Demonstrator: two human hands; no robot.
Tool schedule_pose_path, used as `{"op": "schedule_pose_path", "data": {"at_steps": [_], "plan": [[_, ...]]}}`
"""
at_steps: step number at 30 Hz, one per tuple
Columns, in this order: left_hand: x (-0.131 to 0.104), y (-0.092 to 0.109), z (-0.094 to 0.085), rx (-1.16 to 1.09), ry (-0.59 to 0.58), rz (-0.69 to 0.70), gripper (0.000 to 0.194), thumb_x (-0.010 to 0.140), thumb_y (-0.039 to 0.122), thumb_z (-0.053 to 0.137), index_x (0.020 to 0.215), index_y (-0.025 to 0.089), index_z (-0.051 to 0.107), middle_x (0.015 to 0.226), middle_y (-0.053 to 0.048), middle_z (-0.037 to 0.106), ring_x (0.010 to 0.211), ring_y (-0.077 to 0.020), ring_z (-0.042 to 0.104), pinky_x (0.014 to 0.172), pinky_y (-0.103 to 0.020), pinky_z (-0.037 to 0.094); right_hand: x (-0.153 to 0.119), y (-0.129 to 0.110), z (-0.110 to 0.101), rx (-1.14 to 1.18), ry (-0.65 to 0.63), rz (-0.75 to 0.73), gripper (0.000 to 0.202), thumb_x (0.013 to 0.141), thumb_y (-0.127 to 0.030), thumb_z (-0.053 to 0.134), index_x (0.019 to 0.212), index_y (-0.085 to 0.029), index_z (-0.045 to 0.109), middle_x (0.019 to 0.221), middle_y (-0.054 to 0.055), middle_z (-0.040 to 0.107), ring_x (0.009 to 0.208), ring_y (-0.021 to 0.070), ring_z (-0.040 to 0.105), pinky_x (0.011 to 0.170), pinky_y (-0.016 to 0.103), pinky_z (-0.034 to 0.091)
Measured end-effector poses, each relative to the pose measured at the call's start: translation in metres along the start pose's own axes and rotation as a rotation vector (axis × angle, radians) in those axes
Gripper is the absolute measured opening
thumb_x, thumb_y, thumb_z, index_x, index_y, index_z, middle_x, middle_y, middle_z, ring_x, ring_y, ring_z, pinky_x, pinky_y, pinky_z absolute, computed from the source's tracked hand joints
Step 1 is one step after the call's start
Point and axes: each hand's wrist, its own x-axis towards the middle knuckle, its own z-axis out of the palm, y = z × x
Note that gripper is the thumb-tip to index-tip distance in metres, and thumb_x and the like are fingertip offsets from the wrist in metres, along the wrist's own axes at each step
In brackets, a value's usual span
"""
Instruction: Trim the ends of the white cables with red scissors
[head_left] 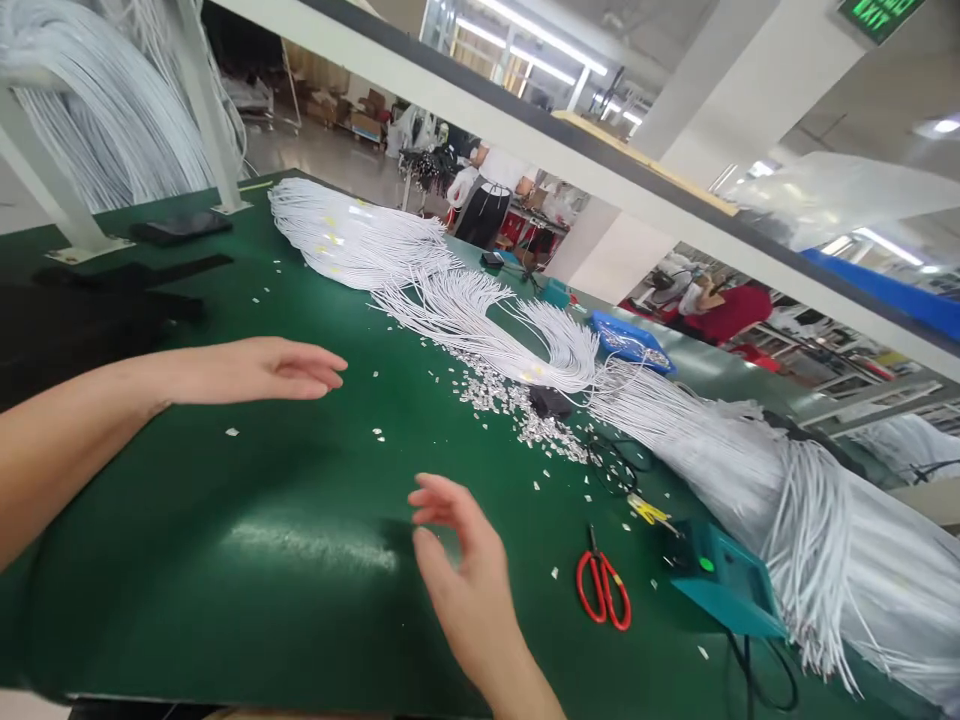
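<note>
My left hand (281, 370) reaches in from the left over the green table (300, 610), fingers stretched out and nothing in it. My right hand (465, 560) is raised above the table near the middle, its thumb and fingers apart with nothing between them. To its right lie scissors (603, 585) with red handles. Beyond both hands runs a long bundle of white cables (360, 235), curving into a loop. Many small silvery-white bits (510, 400) are scattered in front of the cables.
A teal device (724, 575) with a green button stands at the right. Near it are a yellow-handled tool (646, 510) and more white cables (810, 520). A blue tray (630, 340) sits behind. A shelf beam (525, 120) crosses overhead; black cloth (82, 320) lies left. People work in the background.
</note>
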Motion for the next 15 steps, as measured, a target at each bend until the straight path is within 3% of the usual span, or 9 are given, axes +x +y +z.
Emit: {"op": "schedule_pose_path", "data": {"at_steps": [2, 4, 7, 10, 12, 15], "plan": [[0.034, 0.002, -0.015, 0.039, 0.015, 0.001, 0.072, 0.074, 0.059, 0.066, 0.136, 0.026, 0.051, 0.137, -0.005, 0.059, 0.125, -0.0247, 0.055, 0.107, -0.032, 0.04, 0.027, 0.035, 0.014, -0.107, -0.197, 0.058, 0.034, 0.081, -0.017, 0.053, 0.112, -0.023, 0.065, 0.101, 0.004, 0.069, 0.085, 0.0142, 0.065, 0.082, 0.028, 0.052], [0.074, 0.013, -0.021, 0.096, 0.014, 0.022, 0.073, 0.071, 0.06, 0.068, 0.134, 0.026, 0.054, 0.133, -0.006, 0.062, 0.123, -0.0267, 0.056, 0.107, -0.034, 0.04, 0.044, 0.061, 0.029, -0.198, -0.309, 0.051, 0.03, 0.083, -0.022, 0.054, 0.11, -0.023, 0.068, 0.095, 0.002, 0.07, 0.08, 0.0131, 0.064, 0.079, 0.026, 0.052], [0.135, 0.053, -0.006, 0.235, 0.016, 0.139, 0.07, 0.07, 0.063, 0.064, 0.129, 0.026, 0.059, 0.127, -0.006, 0.066, 0.118, -0.0288, 0.06, 0.101, -0.036, 0.045, 0.059, 0.085, 0.053, -0.355, -0.373, -0.068, 0.022, 0.086, -0.031, 0.055, 0.1, -0.025, 0.071, 0.086, -0.001, 0.072, 0.079, 0.0135, 0.065, 0.073, 0.024, 0.05], [0.195, 0.111, 0.036, 0.405, -0.077, 0.298, 0.066, 0.078, 0.055, 0.06, 0.134, 0.022, 0.055, 0.129, -0.007, 0.064, 0.116, -0.0262, 0.061, 0.099, -0.033, 0.046, 0.067, 0.1, 0.07, -0.53, -0.328, -0.229, 0.026, 0.09, -0.035, 0.047, 0.088, -0.025, 0.071, 0.08, -0.002, 0.072, 0.076, 0.0141, 0.066, 0.064, 0.024, 0.047], [0.235, 0.148, 0.074, 0.56, -0.059, 0.405, 0.062, 0.083, 0.048, 0.055, 0.137, 0.018, 0.051, 0.133, -0.009, 0.061, 0.12, -0.0247, 0.057, 0.103, -0.033, 0.042, 0.069, 0.106, 0.074, -0.558, -0.313, -0.279, 0.027, 0.09, -0.037, 0.046, 0.086, -0.025, 0.07, 0.077, -0.002, 0.072, 0.072, 0.0131, 0.066, 0.058, 0.023, 0.046], [0.291, 0.186, 0.128, 0.816, 0.0, 0.522, 0.066, 0.088, 0.041, 0.05, 0.147, 0.016, 0.036, 0.153, -0.012, 0.037, 0.139, -0.0285, 0.037, 0.113, -0.039, 0.03, 0.068, 0.11, 0.074, -0.501, -0.32, -0.265, 0.024, 0.088, -0.04, 0.048, 0.084, -0.027, 0.068, 0.074, -0.005, 0.07, 0.072, 0.0114, 0.066, 0.055, 0.019, 0.045]]}}
